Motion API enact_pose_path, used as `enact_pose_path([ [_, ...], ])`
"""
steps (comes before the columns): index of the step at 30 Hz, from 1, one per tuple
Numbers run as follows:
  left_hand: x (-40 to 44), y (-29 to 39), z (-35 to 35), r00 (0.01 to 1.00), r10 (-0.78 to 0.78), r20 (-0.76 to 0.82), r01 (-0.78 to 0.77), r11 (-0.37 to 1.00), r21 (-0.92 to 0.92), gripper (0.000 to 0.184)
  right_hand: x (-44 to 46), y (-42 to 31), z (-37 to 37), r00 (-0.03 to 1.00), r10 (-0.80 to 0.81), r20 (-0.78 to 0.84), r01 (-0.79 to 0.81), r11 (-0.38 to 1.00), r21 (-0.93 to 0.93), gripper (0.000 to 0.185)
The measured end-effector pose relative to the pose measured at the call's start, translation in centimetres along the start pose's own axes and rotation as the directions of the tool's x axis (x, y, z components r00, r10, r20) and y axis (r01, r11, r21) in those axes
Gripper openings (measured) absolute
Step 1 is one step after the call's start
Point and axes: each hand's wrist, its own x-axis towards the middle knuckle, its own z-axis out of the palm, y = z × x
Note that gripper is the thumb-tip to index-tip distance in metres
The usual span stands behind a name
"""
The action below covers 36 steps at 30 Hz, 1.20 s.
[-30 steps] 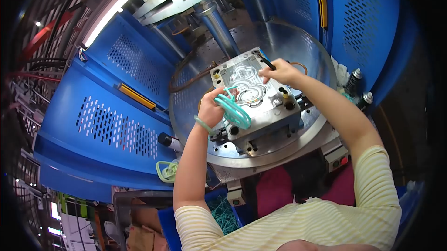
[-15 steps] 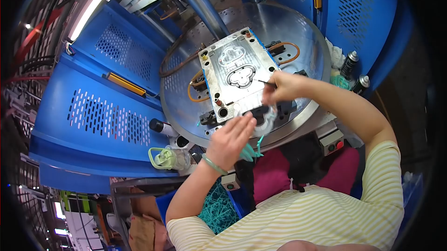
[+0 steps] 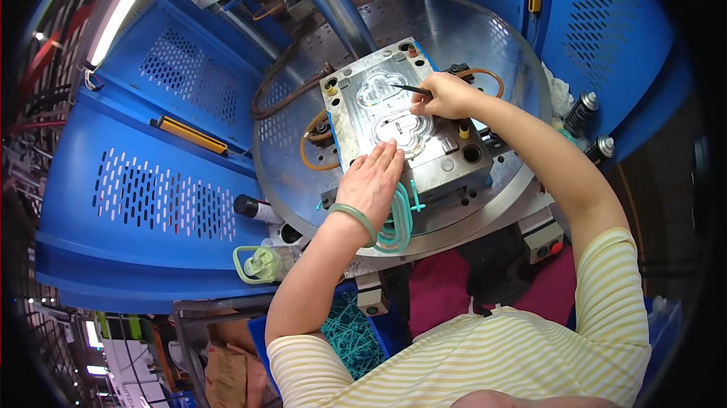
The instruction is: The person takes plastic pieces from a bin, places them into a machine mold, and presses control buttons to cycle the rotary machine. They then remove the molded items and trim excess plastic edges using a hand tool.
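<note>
My left hand (image 3: 372, 179) rests its outstretched fingertips on the front of a metal mold (image 3: 448, 157), beside the lower cloud-shaped cavity. Teal looped plastic parts (image 3: 395, 225) with a thin sprue hang under its palm, apparently gripped by the thumb, which is hidden. My right hand (image 3: 447, 95) pinches a thin, dark, pen-like tool (image 3: 413, 89) above the mold's right side. The tool's tip points at the upper cloud-shaped cavity (image 3: 376, 90). Clear, shiny outlines show around the lower cavity (image 3: 401, 132); whether a clear part lies in it is hard to tell.
The mold sits on a round metal turntable (image 3: 515, 135) between blue perforated guards (image 3: 163, 196). Spray cans (image 3: 581, 111) stand at right; a green-lidded bottle (image 3: 265, 263) is at left. A blue bin with teal sprues (image 3: 352, 336) is below. A button box (image 3: 544, 243) is in front.
My right hand has moved up and back, bringing the tool over the upper cavity. My left hand has moved forward onto the mold, the teal parts moving with it. The clear piece has left my hands.
</note>
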Motion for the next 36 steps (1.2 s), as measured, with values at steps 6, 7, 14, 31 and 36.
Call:
enact_pose_path([
  [6, 0.6, -0.4, 0.5, 1.0, -0.001, 0.029, 0.002, 0.999, -0.035, 0.059, 0.8, 0.2, 0.0, 0.999, -0.022, 0.026, 0.022, 1.0, 0.013, 0.029],
  [7, 0.6, -0.4, 0.6, 1.0, 0.002, 0.017, -0.001, 0.999, -0.037, 0.059, 0.8, 0.3, 0.0, 0.999, -0.03, 0.022, 0.029, 0.999, 0.018, 0.029],
  [14, 0.7, -0.4, 0.7, 0.999, -0.051, -0.006, 0.049, 0.981, -0.188, 0.058, 1.1, -0.1, 0.6, 1.0, 0.014, 0.017, -0.013, 0.998, -0.065, 0.037],
  [31, 2.2, 0.3, 0.7, 0.961, -0.166, 0.221, 0.194, 0.975, -0.109, 0.053, -2.4, -1.8, -0.2, 0.998, -0.054, -0.016, 0.044, 0.922, -0.386, 0.057],
  [36, -4.4, 0.7, 0.1, 0.886, -0.336, -0.32, 0.084, 0.794, -0.602, 0.05, -8.6, 3.5, -1.0, 0.885, -0.111, -0.453, 0.24, 0.941, 0.238, 0.031],
])
